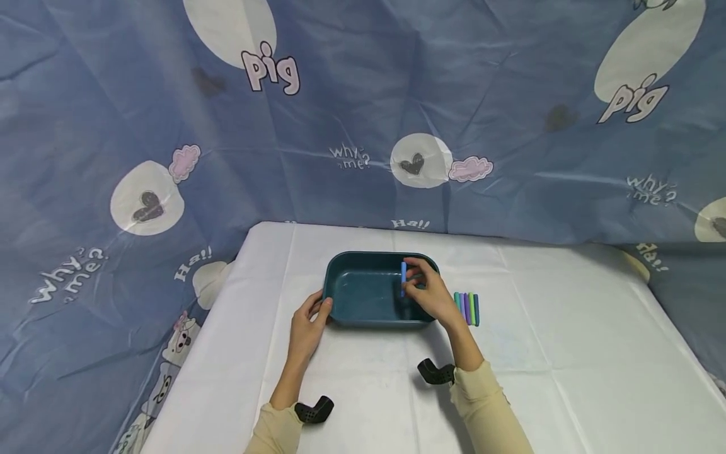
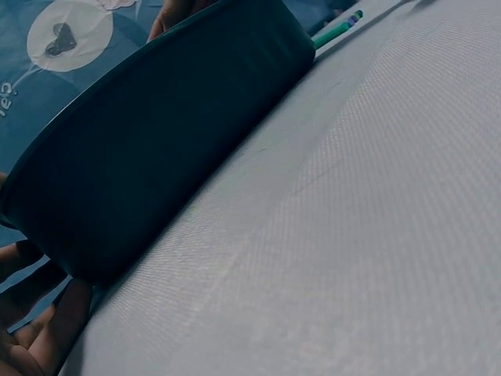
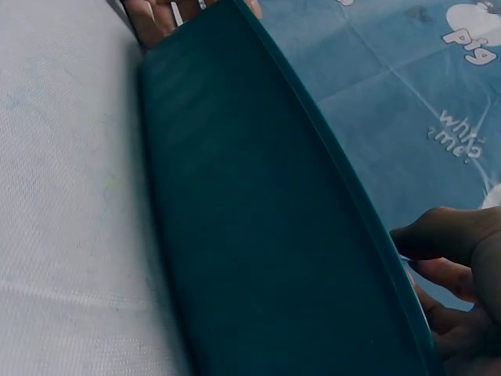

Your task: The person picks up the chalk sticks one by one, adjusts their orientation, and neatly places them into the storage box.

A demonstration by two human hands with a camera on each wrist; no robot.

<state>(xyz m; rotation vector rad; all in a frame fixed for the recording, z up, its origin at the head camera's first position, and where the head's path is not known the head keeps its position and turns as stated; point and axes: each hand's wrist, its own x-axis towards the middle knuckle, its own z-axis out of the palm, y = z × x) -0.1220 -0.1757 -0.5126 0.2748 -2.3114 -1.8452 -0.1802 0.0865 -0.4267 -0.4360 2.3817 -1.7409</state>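
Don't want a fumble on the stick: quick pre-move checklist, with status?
1. Blue stick secured: ok, pinched in the right grip.
2. Tray steadied: ok, the left grip holds its left end.
3. Stick above the tray's inside: ok in the head view, toward its right end.
4. Stick clear of the tray's floor: cannot tell; the wrist views hide it behind the tray walls.
5. Right grip free for another stick: not ok, occupied.
6. Other sticks in a tidy row: ok, side by side on the white cloth, right of the tray.
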